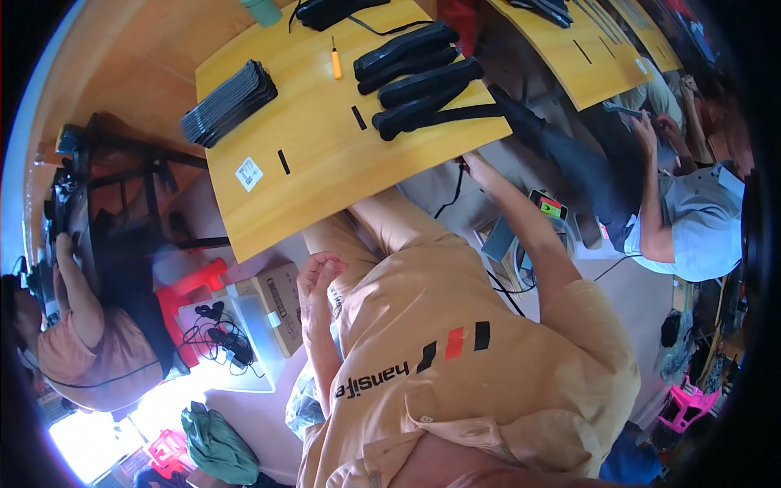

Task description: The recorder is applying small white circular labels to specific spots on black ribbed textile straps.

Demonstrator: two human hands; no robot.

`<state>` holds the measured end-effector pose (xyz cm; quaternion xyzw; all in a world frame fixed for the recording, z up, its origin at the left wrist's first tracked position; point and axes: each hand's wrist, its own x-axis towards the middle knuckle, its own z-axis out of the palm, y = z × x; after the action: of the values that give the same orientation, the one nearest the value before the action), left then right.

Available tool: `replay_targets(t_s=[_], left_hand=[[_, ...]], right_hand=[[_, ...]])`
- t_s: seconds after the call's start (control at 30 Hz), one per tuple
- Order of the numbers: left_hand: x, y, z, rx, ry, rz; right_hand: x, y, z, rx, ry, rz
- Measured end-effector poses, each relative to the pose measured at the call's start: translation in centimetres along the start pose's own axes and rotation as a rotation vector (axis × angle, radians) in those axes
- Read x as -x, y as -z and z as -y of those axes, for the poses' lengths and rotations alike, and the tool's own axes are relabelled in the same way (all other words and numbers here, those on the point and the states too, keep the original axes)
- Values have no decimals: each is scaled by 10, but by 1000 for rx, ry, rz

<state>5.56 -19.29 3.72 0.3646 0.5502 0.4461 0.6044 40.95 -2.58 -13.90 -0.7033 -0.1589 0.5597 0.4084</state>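
Note:
My left hand [321,272] is raised above my lap, near the table's front edge. Its fingers are curled toward the thumb, and nothing shows between them. Over to the right, my right hand [473,166] is at the underside of the table edge, closed around a thin black cord [457,191] that hangs down. The table partly covers its fingertips. On the yellow tabletop [309,187] lie several long black padded pieces [423,85], a stack of flat dark strips [230,102] and a slim tool with an orange handle [337,65].
A person in a grey shirt [691,215] sits at the right, another in a pinkish top [106,358] at the left. Beside my left are a cardboard box [281,309] and a white bin [256,350] with tangled black cables [224,337]. A green cup [262,11] stands at the far edge.

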Motion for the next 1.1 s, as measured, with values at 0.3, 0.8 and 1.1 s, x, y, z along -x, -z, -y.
replay_targets(t_s=[0.3,0.8,1.1], left_hand=[[0,-1,-13,1,16,-77],[-180,-35,-133,-205,-209,198],[-404,-82,-129,-677,-617,-292]], right_hand=[[-18,25,3,-97,119,-244],[48,34,225,182,1052,-404],[-24,-159,327,1035,1538,9]])
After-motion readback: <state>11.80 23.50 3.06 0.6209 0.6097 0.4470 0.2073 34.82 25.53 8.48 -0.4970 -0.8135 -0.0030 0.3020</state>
